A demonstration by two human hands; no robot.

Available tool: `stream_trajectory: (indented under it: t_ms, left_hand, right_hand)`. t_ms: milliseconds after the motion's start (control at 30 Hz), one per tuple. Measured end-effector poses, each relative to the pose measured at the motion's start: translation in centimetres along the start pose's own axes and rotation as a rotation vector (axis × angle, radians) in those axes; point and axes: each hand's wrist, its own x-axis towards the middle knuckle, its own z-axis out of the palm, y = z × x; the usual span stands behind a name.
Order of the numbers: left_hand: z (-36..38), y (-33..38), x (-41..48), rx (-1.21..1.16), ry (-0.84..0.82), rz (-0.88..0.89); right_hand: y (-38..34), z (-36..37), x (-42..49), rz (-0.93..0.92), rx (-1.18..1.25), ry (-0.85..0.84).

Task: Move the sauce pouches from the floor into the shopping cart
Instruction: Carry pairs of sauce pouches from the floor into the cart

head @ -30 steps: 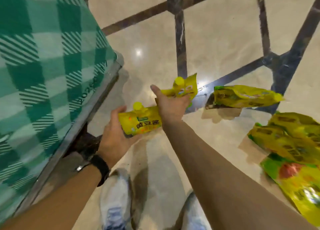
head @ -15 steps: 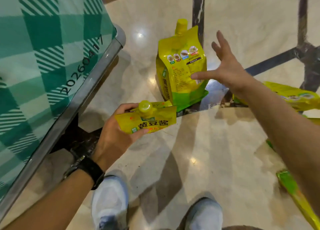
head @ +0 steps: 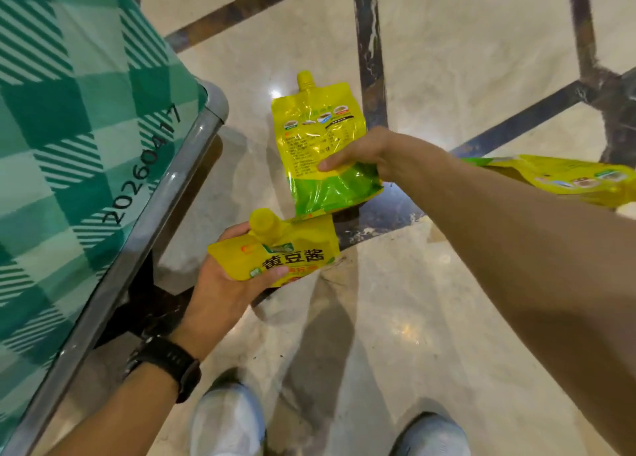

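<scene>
Half a second ago the right hand (head: 358, 154) was spread wide, reaching for the yellow spouted pouch (head: 318, 135); now its thumb and fingers are closed round that pouch's lower part, thumb pressed on the printed back just above the green base. That pouch is upright with its cap at the top, over a dark inlay strip in the marble floor (head: 447, 300); whether its base touches the floor cannot be told. The left hand (head: 223, 290) has stayed as it was, gripping a second pouch (head: 289, 252) held nearly flat, label up, yellow cap pointing away from the person, just below the first one. A third pouch (head: 564, 178) lies flat on the floor to the right, partly behind the right forearm. On the left is the shopping cart (head: 69, 128), lined in green checked fabric with a grey metal rim (head: 165, 194); neither held pouch is inside it. A black wristwatch (head: 168, 361) sits on the left wrist, and two pale shoes (head: 227, 417) show at the bottom.
</scene>
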Motion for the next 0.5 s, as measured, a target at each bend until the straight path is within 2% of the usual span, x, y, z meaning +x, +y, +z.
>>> stream_trajectory:
  t_ms: [67,233,300,400,433,500]
  left_hand:
    - [0.2,-0.3,0.0,-0.006,-0.049,-0.015]
    - [-0.2,-0.9,-0.4,-0.014,-0.123,-0.026]
    - [-0.8,0.3,0.1,0.112,-0.137,-0.017]
    - [-1.7,1.2,1.1,0.252,-0.310,-0.031]
    - [-1.9,0.9,1.3,0.248,-0.335,-0.070]
    - [-2.0,-0.1,1.2,0.192,-0.283,-0.130]
  right_hand:
    - [0.6,0.3,-0.5,0.045,0.097,-0.054]
    - [3.9,-1.0,-2.4,-0.065,0.292,-0.049]
    - [6.0,-2.5,-3.3,-0.073,0.342,-0.081]
    - [7.9,-4.9,-4.7,-0.012,0.496,-0.190]
    - [8.1,-5.3,-4.7,0.007,0.504,-0.209]
    - [8.0,-5.5,-4.1,0.016,0.396,-0.219]
